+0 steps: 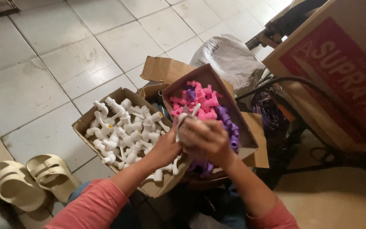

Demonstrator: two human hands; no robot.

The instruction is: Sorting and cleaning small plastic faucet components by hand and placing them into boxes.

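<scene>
Both hands, left hand (166,148) and right hand (206,140), clamp together on one white plastic tap (186,120), its long axis pointing up-away over the boxes.

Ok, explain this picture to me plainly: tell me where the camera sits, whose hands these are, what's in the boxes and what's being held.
The one picture comes from a camera worn on a person's head, looking down at their own two hands. There is no machine. The left hand and right hand are together over two open cardboard boxes on a tiled floor. They grip a small white plastic piece; the blur hides exactly what it is. The near box holds white plastic taps. The box behind holds pink parts and purple parts. Pale sandals lie at lower left, a large printed carton stands at right, and a grey bag sits behind.
</scene>
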